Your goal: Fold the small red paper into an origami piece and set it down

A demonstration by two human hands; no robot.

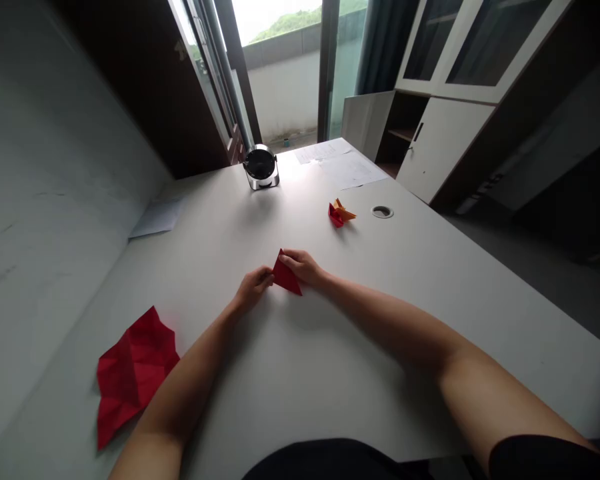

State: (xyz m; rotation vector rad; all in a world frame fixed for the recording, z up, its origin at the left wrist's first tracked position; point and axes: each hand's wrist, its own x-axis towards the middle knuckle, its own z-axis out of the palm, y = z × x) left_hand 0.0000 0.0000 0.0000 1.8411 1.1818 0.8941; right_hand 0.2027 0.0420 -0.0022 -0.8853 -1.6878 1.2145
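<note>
A small piece of folded red paper point(286, 278), roughly triangular, is held between my two hands over the middle of the white table. My left hand point(254, 287) pinches its left edge. At the upper right edge, the fingers of my right hand point(303, 265) are closed on the same paper, with the thumb lying over its face. A larger creased sheet of red paper point(136, 367) lies partly unfolded beside my left forearm. Further back on the table sit a folded red paper piece point(335, 216) and an orange one point(343, 211), touching each other.
A round black and silver object point(260, 165) on a stand is at the table's far side. Printed papers point(353, 169) lie at the back right, and a cable hole point(382, 212) is set in the white table point(320, 373). Another sheet point(156, 218) rests by the left wall.
</note>
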